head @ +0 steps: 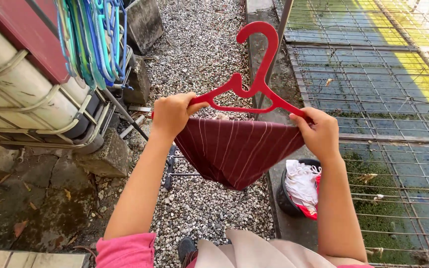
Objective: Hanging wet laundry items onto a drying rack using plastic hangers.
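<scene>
I hold a red plastic hanger (257, 74) up in front of me, its hook pointing upward. My left hand (171, 115) grips the hanger's left end together with one corner of a dark maroon striped cloth (234, 151). My right hand (318, 133) pinches the hanger's right end and the cloth's other corner. The cloth sags between my hands in a downward point.
A bunch of blue and green hangers (93, 39) hangs at the upper left above a caged white tank (21, 94). A dark bucket (299, 191) with white and red laundry sits by my right arm. Gravel (199, 54) runs ahead; wire mesh (383, 89) covers greenish water at right.
</scene>
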